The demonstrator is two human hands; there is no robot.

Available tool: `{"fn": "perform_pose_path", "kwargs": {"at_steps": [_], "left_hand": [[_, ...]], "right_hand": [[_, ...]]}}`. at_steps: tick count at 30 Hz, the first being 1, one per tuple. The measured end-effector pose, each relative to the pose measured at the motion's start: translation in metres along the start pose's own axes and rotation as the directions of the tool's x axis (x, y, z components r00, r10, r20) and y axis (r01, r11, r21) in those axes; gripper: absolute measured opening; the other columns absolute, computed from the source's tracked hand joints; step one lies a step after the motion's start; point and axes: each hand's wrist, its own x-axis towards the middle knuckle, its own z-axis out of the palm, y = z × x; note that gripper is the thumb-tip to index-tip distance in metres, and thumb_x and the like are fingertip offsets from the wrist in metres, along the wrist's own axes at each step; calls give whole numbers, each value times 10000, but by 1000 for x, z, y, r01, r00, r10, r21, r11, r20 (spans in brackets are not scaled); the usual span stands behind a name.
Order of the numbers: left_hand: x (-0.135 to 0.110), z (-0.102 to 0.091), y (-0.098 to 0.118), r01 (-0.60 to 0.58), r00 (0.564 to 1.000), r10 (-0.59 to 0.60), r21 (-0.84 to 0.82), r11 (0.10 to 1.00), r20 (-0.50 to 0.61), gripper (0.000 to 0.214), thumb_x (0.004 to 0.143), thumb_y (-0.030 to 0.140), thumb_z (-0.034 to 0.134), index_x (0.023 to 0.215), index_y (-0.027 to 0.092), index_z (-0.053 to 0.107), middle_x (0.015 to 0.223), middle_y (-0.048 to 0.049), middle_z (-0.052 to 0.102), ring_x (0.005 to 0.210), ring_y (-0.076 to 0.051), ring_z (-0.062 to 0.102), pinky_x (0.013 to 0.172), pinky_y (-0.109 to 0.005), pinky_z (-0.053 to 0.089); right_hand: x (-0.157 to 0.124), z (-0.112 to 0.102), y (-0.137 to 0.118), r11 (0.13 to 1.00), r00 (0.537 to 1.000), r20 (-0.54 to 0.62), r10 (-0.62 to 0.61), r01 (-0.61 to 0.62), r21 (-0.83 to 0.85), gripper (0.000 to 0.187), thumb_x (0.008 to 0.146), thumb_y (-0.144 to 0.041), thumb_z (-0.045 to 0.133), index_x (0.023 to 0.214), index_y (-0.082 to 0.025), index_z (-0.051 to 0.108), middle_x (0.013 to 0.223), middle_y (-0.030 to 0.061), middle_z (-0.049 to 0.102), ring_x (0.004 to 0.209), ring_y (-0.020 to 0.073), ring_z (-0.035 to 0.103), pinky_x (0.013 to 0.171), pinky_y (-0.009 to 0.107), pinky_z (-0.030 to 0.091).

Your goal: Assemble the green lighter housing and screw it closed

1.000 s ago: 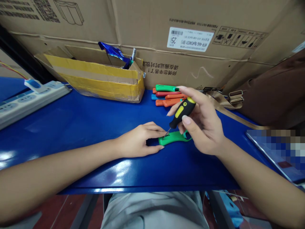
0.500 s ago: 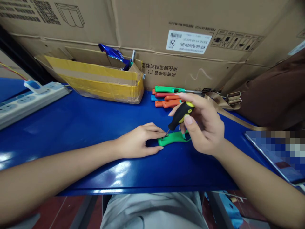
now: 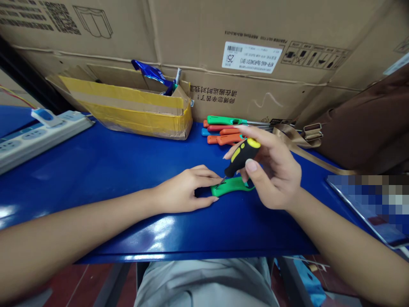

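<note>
A green long-nosed lighter (image 3: 233,186) lies on the blue table in front of me. The fingers and thumb of my left hand (image 3: 188,189) close round its left end. My right hand (image 3: 276,168) is closed on a screwdriver (image 3: 242,157) with a stubby black and yellow handle. Its thin shaft slants down to the left, and the tip is at the lighter's left end, near a dark slot. Whether the tip sits in a screw is too small to tell. My right fingers partly cover the lighter's trigger end.
Behind my right hand lie several lighters, a green one (image 3: 223,120) and an orange one (image 3: 228,139) among them. A yellow-taped cardboard box (image 3: 137,117) stands at the back left. A power strip (image 3: 44,134) lies left, a tablet-like device (image 3: 361,209) right, a brown strap (image 3: 297,147) behind.
The screwdriver handle has turned in my right fingers, so different yellow patches face me. My left hand and the green lighter have stayed in place.
</note>
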Motion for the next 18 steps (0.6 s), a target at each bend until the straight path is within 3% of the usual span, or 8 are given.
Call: {"fn": "perform_pose_path", "kwargs": {"at_steps": [3,7,9,12,14,18], "left_hand": [[-1,0,0,-2,1000,2,-5,1000,6,325,915,255,709,1228,168,721,1186,-115,748,1082,-242,668,1002,-409,542],[-1,0,0,10,1000,-11,-7,1000,-8,351,910,243,709,1258,193,710,1176,-101,751,1078,-236,671,992,-403,550],[-1,0,1,9,1000,-9,-10,1000,-4,339,909,244,709,1244,191,718,1178,-105,750,1081,-237,671,991,-405,551],[0,0,0,5,1000,-5,-17,1000,2,333,909,247,712,1235,179,720,1186,-115,749,1083,-242,671,997,-416,546],[-1,0,0,5,1000,-5,-20,1000,-1,351,911,247,712,1253,170,709,1185,-118,749,1079,-242,670,993,-415,547],[-2,1,-2,-4,1000,4,-23,1000,1,336,914,246,709,1239,160,712,1199,-120,744,1090,-243,667,1003,-410,542]], "right_hand": [[3,1,5,993,994,-60,-96,91,-71,516,955,-267,623,1452,-350,513,1381,57,636,872,221,718,600,362,639],[4,-2,9,955,972,-95,-216,190,-229,562,850,-295,771,1375,-355,580,1203,30,730,702,184,670,538,333,587],[2,-4,8,956,979,-66,-192,172,-237,501,917,-333,682,1401,-370,558,1200,34,733,704,196,675,568,357,596],[-2,-5,3,988,999,-13,-35,33,-151,480,1021,-365,453,1501,-388,451,1226,59,716,805,243,708,633,417,626],[-3,-5,1,992,1000,-4,29,-29,-122,491,1034,-362,404,1524,-391,416,1210,66,715,865,262,715,650,434,637],[0,-2,4,975,992,-64,-107,92,-205,489,983,-284,535,1461,-379,498,1287,47,695,836,235,703,642,405,633]]}}
